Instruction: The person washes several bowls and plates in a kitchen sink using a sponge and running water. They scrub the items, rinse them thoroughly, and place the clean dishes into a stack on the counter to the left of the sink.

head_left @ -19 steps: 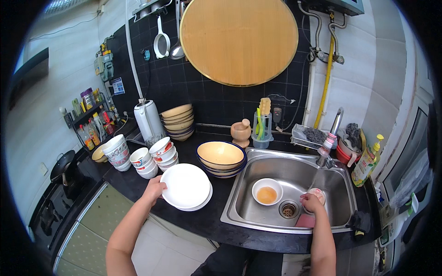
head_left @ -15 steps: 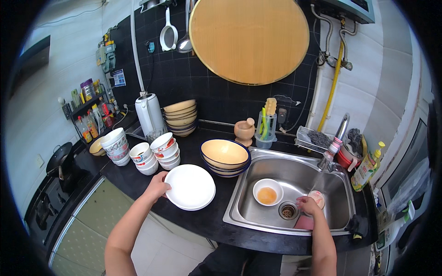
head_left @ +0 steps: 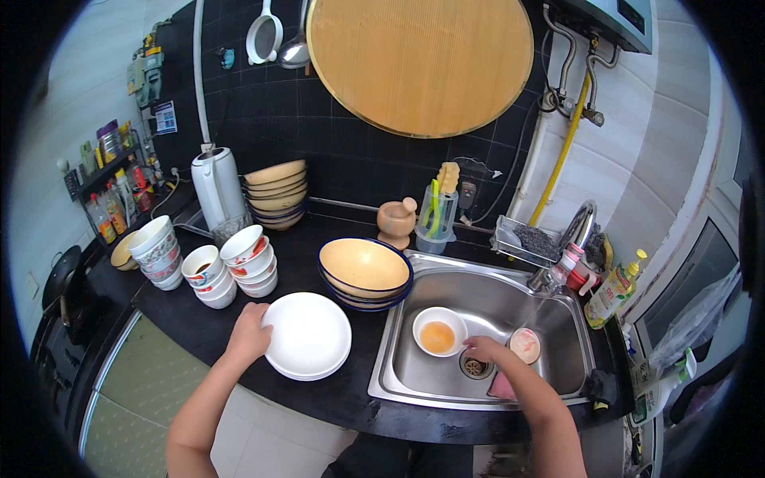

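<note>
My left hand (head_left: 250, 331) is closed on the left rim of a short stack of white plates (head_left: 307, 336), which rests on the black counter. In the sink (head_left: 428, 287), my right hand (head_left: 486, 351) reaches toward a white bowl (head_left: 440, 315) of orange-yellow liquid. Its fingers are stretched out beside the bowl's right rim; whether they touch it I cannot tell. Below them is the drain (head_left: 476, 368). A small round white and pink thing (head_left: 525, 345) and a pink cloth-like piece (head_left: 501, 387) lie in the sink by my right forearm. Water runs from the faucet (head_left: 550, 277).
Cream bowls with blue rims (head_left: 365, 266) stand between plates and sink. Stacked white bowls (head_left: 249, 259) stand left, near a white kettle (head_left: 217, 191). Behind are a wooden mortar (head_left: 394, 224) and a utensil holder (head_left: 435, 231). A soap bottle (head_left: 612, 296) is right of the sink.
My right hand has moved left, from beside the round white and pink thing toward the white bowl. My left hand stays on the plates. The whole view has shifted slightly.
</note>
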{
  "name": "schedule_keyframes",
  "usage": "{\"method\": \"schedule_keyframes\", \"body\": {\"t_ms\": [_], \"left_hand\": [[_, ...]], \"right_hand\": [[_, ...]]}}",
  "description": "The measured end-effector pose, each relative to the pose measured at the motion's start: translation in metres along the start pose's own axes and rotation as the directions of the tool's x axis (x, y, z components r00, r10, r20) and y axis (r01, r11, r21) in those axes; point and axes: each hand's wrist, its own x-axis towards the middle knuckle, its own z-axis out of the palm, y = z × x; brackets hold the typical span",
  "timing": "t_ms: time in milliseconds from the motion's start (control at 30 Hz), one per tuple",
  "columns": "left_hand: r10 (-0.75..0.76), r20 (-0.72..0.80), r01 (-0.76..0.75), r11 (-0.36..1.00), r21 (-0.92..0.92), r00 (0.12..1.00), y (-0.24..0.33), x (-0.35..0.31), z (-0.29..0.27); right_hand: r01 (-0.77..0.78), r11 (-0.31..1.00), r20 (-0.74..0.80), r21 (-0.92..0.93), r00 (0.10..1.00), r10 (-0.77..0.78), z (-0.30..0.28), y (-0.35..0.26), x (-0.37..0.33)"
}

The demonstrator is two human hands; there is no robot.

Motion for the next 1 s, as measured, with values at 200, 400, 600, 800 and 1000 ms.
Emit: {"method": "schedule_keyframes", "body": {"t_ms": [200,400,600,800,1000], "left_hand": [[-0.008,-0.026,0.007,1.000,-0.012,1.000,0.002,0.001,0.002],[-0.047,-0.127,0.027,0.988,-0.149,0.991,0.009,0.002,-0.003],[0.083,-0.247,-0.142,0.963,-0.229,0.965,0.021,0.008,-0.010],[0.209,-0.251,-0.274,0.925,-0.262,0.945,0.066,0.006,-0.010],[0.385,-0.150,-0.413,0.845,-0.339,0.911,0.128,-0.005,0.009]], "right_hand": [[0.021,0.934,0.105,-0.357,0.994,0.018,0.029,-0.043,0.034],[0.243,0.764,0.186,-0.597,0.969,-0.162,0.064,-0.040,0.066],[0.189,0.819,0.052,-0.541,0.980,-0.192,0.032,-0.071,0.036],[-0.030,0.946,-0.164,-0.324,0.986,-0.025,-0.007,-0.062,-0.009],[0.184,0.673,-0.349,0.716,0.929,0.118,-0.047,-0.034,-0.066]]}}
